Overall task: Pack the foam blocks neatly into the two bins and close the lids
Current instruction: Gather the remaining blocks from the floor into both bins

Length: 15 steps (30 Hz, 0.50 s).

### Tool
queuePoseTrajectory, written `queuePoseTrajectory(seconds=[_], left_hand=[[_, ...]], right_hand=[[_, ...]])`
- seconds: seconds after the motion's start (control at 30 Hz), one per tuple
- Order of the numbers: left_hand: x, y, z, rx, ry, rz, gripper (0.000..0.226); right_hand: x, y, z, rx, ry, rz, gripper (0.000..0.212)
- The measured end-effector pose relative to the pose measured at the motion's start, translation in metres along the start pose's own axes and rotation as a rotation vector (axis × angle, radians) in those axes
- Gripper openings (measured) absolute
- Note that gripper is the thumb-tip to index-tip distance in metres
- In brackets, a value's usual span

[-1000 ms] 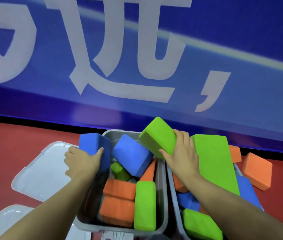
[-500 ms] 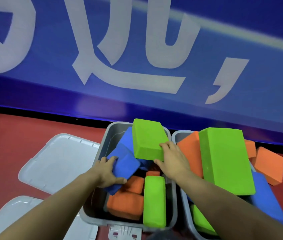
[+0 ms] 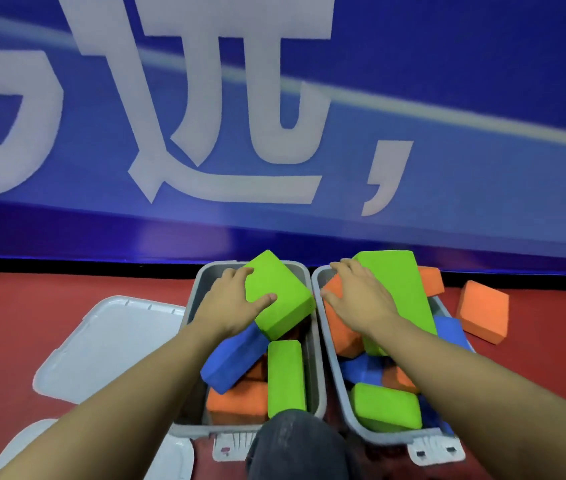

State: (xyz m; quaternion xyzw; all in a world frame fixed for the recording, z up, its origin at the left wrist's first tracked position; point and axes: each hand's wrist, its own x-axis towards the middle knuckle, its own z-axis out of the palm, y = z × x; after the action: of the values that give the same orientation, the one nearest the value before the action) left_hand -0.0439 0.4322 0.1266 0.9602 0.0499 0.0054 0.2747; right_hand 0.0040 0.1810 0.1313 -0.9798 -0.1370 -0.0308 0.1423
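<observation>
Head view, my two bare forearms reaching forward over two grey bins set side by side on a red floor. My left hand [image 3: 231, 299] lies palm-down on a tilted green block [image 3: 283, 299] at the far end of the left bin [image 3: 194, 299], fingers spread and nearly straight, thumb laid across the block's top face; nothing is gripped. Beneath it sit a slanted blue block [image 3: 231, 358], an orange block [image 3: 236, 403] and an upright green block [image 3: 286, 375]. My right hand [image 3: 357, 299] rests flat, fingers extended, over an orange block [image 3: 338, 332] and the edge of a long green block [image 3: 397, 289] piled above the rim of the right bin [image 3: 335, 362]; I cannot tell whether it grasps either. One orange block [image 3: 482, 311] lies on the floor just right of that bin. Two pale lids [image 3: 101, 344] lie to the left, off the bins
</observation>
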Motion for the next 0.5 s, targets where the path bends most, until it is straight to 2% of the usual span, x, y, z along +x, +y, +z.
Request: queuePoseTrajectory(seconds=[0.1, 0.27, 0.5], left_hand=[[-0.016, 0.049, 0.0, -0.008, 0.037, 0.091, 0.083], [-0.023, 0.14, 0.024, -0.008, 0.04, 0.269, 0.08], [-0.014, 0.277, 0.123, -0.01, -0.102, 0.381, 0.074]], right_hand=[[-0.029, 0.026, -0.03, -0.021, 0.019, 0.047, 0.066], [-0.074, 0.096, -0.075, -0.031, 0.073, 0.174, 0.068], [-0.121, 0.247, -0.084, 0.08, 0.086, 0.45, 0.066]])
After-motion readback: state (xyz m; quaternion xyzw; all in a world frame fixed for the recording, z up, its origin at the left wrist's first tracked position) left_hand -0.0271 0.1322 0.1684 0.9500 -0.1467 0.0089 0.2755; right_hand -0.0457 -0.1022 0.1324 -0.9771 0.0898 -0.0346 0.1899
